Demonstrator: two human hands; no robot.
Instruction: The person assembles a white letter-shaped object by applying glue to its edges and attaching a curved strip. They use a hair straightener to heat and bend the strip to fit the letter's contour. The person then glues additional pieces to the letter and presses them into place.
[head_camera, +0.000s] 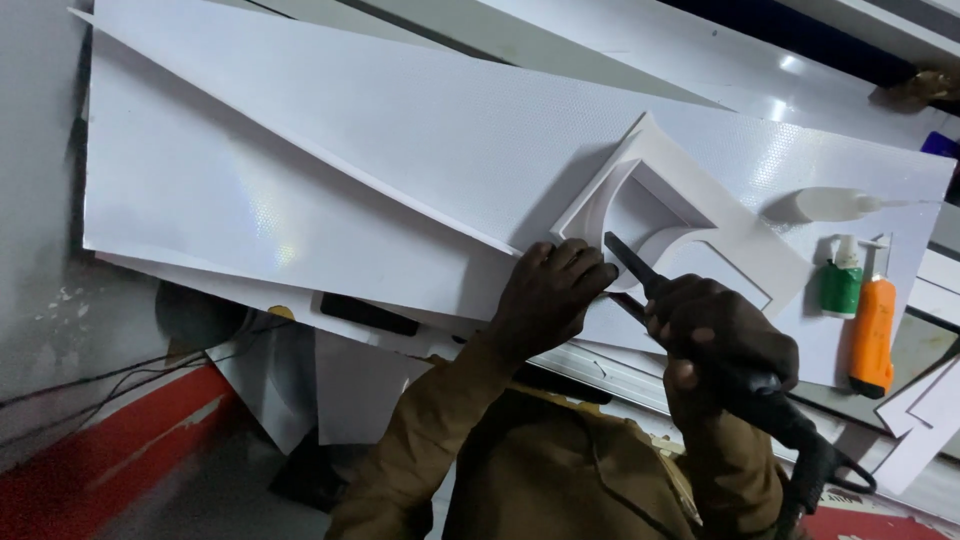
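**Trimming the white moulded piece**

My right hand (722, 340) is clenched around a dark-handled cutting tool (700, 335), its tip at the curved white moulded piece (640, 215) near the white panel's (400, 130) lower edge. My left hand (548, 295) lies half-curled, pressing that piece flat beside the blade. I'd keep fingers behind the blade and cut shallow. Panel: matte, finely textured sheet; orange knife (872, 335) and green-white bottle (842, 280) lie toward its right end.

The right hand (722, 340) covers the middle of a dark tool (640, 272), so its grip is hidden; the handle end runs off the bottom edge. The left hand (548, 295) hides the corner of a white moulded frame (660, 190). A dim brownish object (915, 90) at top right is too blurred to identify
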